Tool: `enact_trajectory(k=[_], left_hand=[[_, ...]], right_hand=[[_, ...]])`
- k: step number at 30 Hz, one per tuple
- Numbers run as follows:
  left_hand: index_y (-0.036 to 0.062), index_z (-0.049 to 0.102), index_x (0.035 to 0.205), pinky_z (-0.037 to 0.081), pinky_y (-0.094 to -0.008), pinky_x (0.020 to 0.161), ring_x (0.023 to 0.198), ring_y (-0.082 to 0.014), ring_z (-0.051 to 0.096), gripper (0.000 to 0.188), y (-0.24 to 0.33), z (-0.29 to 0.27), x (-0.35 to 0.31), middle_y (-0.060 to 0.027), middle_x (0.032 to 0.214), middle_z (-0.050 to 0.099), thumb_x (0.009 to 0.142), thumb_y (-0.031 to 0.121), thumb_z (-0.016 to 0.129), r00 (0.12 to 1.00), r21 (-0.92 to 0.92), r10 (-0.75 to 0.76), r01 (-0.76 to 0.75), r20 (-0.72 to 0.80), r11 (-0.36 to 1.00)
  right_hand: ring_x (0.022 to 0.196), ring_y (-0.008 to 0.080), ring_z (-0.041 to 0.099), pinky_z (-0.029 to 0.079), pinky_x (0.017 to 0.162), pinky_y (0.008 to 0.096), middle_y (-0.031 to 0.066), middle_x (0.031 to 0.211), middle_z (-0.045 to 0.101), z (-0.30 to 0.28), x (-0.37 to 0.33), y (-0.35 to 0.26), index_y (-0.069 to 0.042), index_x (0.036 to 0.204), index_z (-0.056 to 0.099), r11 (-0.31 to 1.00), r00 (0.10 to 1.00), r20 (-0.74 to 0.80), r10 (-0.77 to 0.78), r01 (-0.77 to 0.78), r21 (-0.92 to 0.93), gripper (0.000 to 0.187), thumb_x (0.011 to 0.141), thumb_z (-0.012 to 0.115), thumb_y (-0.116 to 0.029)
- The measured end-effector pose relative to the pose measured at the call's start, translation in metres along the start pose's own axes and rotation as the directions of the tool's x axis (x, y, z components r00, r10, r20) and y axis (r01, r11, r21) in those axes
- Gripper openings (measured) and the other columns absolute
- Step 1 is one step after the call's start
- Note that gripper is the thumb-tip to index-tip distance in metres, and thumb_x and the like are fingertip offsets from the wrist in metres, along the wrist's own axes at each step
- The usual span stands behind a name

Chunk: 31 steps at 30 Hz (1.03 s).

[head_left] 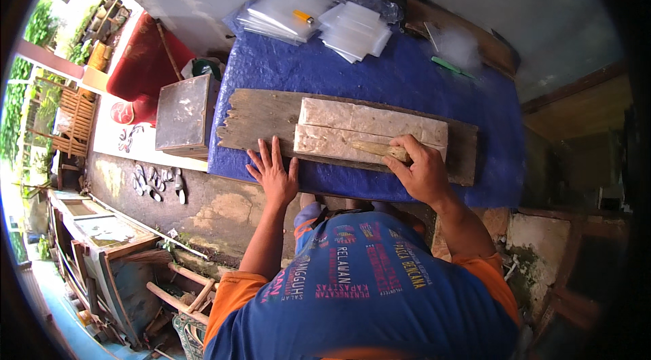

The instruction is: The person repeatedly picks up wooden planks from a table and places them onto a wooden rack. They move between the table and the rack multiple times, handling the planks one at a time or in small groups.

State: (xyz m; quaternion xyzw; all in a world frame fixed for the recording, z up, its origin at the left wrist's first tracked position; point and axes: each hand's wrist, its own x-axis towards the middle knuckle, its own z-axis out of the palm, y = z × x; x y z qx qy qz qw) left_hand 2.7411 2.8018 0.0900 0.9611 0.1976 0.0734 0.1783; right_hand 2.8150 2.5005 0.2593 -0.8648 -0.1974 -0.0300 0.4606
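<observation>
A long weathered wooden board [261,112], ragged at its left end, lies across the blue-covered table. On it rests a pale, mottled slab [373,119], split by a lengthwise line into two strips, with fainter crosswise lines. My right hand [424,170] is closed on the right end of a short, worn wooden piece [369,148], shaped like a knife handle, over the near strip. No blade can be made out. My left hand [274,173] has its fingers spread at the board's near edge, left of the slab, and holds nothing.
Stacks of clear plastic bags [288,17] lie at the back of the blue table cover [271,68], with a yellow lighter [303,16] on one. A green-handled tool [451,66] lies back right. A dark box [183,116] stands left of the table; sandals [159,180] sit on the floor.
</observation>
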Motion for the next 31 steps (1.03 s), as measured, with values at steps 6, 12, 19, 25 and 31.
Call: enact_trajectory(k=[6, 12, 19, 25, 31], left_hand=[[0.0232, 0.022, 0.157, -0.004, -0.0639, 0.115, 0.149, -0.0456, -0.002, 0.075, 0.000, 0.000, 0.000, -0.0147, 0.164, 0.011, 0.094, 0.051, 0.052, 1.000, 0.044, -0.002, 0.001, 0.016, 0.999], [0.0239, 0.021, 0.157, -0.004, -0.0631, 0.115, 0.150, -0.0440, -0.001, 0.074, 0.001, 0.004, 0.000, -0.0147, 0.164, 0.011, 0.095, 0.050, 0.051, 1.000, 0.090, -0.002, 0.001, 0.006, 0.996], [0.0222, 0.020, 0.158, -0.004, -0.0647, 0.114, 0.149, -0.0462, -0.002, 0.074, -0.001, 0.009, 0.000, -0.0157, 0.164, 0.010, 0.096, 0.053, 0.048, 1.000, 0.105, 0.014, -0.014, 0.008, 0.994], [0.0228, 0.021, 0.157, -0.002, -0.0667, 0.113, 0.148, -0.0482, -0.002, 0.074, -0.001, 0.010, 0.000, -0.0175, 0.163, 0.011, 0.096, 0.056, 0.047, 1.000, 0.104, 0.030, -0.029, -0.001, 0.994], [0.0224, 0.020, 0.158, -0.001, -0.0673, 0.113, 0.149, -0.0478, -0.002, 0.075, -0.003, 0.011, 0.000, -0.0163, 0.164, 0.010, 0.096, 0.057, 0.046, 1.000, 0.102, 0.020, -0.021, 0.011, 0.995]], right_hand=[[0.065, 0.0136, 0.063, 0.048, 0.056, 0.0293, 0.0084, 0.072, 0.062, -0.022, -0.019, 0.016, -0.003, 0.099, 0.060, 0.992, 1.000, -0.021, -0.012, 0.009, -0.123, 0.017, 0.090, 0.069, -0.013], [0.066, 0.0120, 0.059, 0.048, 0.061, 0.0284, 0.0064, 0.075, 0.062, -0.042, -0.037, 0.030, -0.002, 0.100, 0.059, 0.993, 0.988, -0.152, 0.032, -0.048, -0.103, 0.016, 0.092, 0.067, -0.013], [0.063, 0.0093, 0.055, 0.044, 0.055, 0.0262, 0.0045, 0.073, 0.060, -0.067, -0.061, 0.048, -0.002, 0.098, 0.060, 0.989, 0.952, -0.269, 0.147, -0.147, 0.022, 0.015, 0.092, 0.067, -0.013], [0.065, 0.0089, 0.056, 0.045, 0.057, 0.0267, 0.0045, 0.075, 0.061, -0.089, -0.080, 0.061, -0.003, 0.099, 0.061, 0.970, 0.928, -0.308, 0.208, -0.236, -0.058, 0.015, 0.092, 0.068, -0.013], [0.063, 0.0091, 0.054, 0.041, 0.055, 0.0259, 0.0040, 0.073, 0.059, -0.107, -0.097, 0.068, -0.006, 0.101, 0.058, 0.981, 0.864, -0.470, 0.180, -0.191, 0.023, 0.013, 0.094, 0.066, -0.014]])
